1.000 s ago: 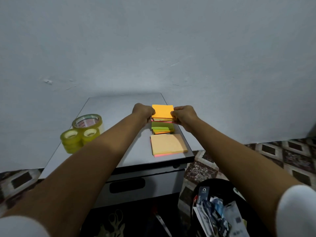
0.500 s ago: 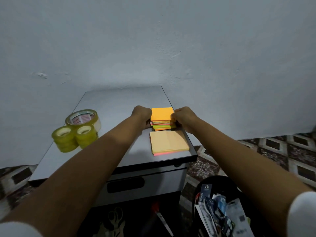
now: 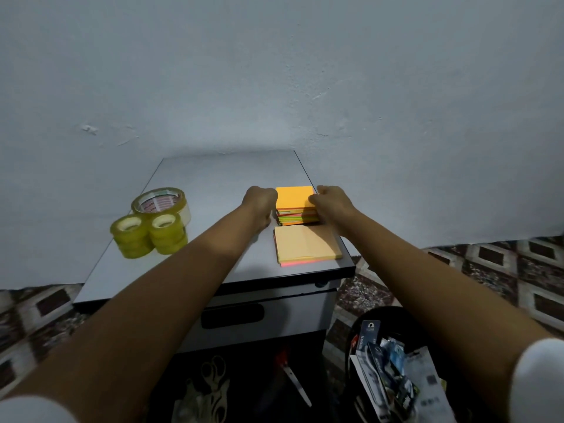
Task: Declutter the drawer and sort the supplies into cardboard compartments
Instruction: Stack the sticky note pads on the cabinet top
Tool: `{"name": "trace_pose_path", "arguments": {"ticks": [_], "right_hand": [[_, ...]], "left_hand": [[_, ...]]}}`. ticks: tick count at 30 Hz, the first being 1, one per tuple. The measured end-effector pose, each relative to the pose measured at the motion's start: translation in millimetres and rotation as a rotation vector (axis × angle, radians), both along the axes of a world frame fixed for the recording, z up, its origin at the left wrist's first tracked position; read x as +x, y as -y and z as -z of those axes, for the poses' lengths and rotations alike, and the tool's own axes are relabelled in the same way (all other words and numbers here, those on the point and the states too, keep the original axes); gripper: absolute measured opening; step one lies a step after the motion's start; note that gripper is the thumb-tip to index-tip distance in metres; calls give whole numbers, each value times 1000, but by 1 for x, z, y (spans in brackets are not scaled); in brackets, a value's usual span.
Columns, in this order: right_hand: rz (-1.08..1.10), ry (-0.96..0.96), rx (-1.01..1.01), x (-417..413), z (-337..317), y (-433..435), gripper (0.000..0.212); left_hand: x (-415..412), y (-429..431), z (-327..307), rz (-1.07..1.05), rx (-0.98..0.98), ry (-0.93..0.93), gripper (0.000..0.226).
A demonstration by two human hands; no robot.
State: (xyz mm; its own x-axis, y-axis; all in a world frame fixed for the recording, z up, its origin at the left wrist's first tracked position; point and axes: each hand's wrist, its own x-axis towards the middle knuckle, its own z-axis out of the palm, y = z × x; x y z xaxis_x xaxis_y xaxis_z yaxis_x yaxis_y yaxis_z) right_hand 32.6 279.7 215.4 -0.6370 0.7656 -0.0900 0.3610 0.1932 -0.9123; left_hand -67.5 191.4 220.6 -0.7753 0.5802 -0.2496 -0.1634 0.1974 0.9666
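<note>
**Squared-up note stack sits close to the cabinet's right edge**

On the left of the cabinet top (image 3: 198, 184) the tape rolls (image 3: 152, 222) stand huddled together, well apart from the work and not at risk. Further right, the left hand (image 3: 261, 201) is curled against the left side of the stack of sticky notes (image 3: 294, 198). The right hand (image 3: 331, 203) is curled against its right side, so the stack is clasped between them and rests on the top just behind the larger pad (image 3: 305, 244).

The danger lies to the right. The stack is built of loose pads, uneven in its lower layers, and it stands near the top's right edge. If the left hand presses harder than the right, or the hands let go unevenly, the pads may shear apart and slide off toward the floor (image 3: 488, 270) or the bin (image 3: 360, 325) below. A lift by the sides alone could also drop the lower pads.

A second ago the orange pad is held clear of the green pads; now they form one pile under both hands.
</note>
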Motion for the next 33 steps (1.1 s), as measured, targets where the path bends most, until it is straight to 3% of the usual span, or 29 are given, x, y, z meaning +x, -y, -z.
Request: {"name": "trace_pose_path", "arguments": {"ticks": [3,4,8,12,19,25,33], "right_hand": [[-37,-47,134,15,-4,8,49],[-61,-69,170,21,-6,13,49],[-124,-82,309,44,-9,40,44],[-198,-96,401,69,-6,79,39],[-328,-43,436,98,40,143,39],[-440,80,333,105,110,187,42],[-535,422,48,106,212,224,42]], "left_hand": [[-3,15,-3,15,-74,-212,20],[-2,21,-4,48,-98,-318,16],[17,63,-7,157,-175,-705,36],[40,110,4,235,-183,-839,34],[72,191,58,208,-166,-884,30],[90,244,122,228,-260,-856,32],[89,273,214,381,-597,-432,42]]}}
